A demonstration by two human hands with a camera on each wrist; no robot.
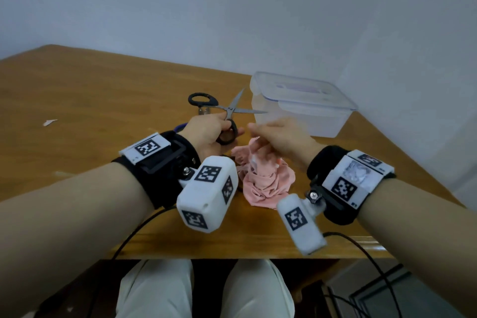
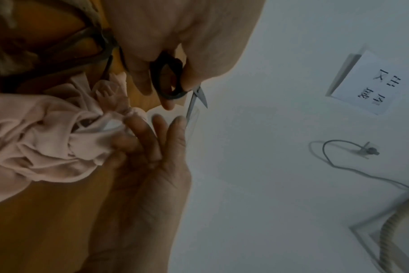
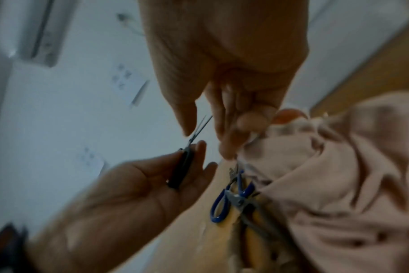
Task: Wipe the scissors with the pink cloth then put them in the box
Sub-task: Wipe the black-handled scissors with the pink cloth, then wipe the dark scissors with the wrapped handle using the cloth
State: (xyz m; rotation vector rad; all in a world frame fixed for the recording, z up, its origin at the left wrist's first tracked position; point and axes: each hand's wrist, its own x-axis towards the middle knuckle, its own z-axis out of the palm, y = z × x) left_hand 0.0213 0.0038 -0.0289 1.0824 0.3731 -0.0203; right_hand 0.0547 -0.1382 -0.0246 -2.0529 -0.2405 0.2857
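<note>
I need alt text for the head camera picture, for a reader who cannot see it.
The left hand holds open black-handled scissors above a wooden table, while the right hand lifts a crumpled pink cloth. A lidded clear plastic box stands behind.

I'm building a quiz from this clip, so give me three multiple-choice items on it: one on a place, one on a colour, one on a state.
1. Where is the pink cloth?
A. Inside the box
B. On the table, pinched by the right hand
C. On the floor

2. What colour are the handles of the scissors in the left hand?
A. Black
B. Red
C. Green

3. How do the blades of those scissors stand?
A. Closed
B. Spread open
C. Wrapped in cloth

Key:
1 B: the pink cloth sits bunched on the table under the right hand.
2 A: the left hand grips a black loop of the scissors.
3 B: the blades form a V beside the box.
</note>
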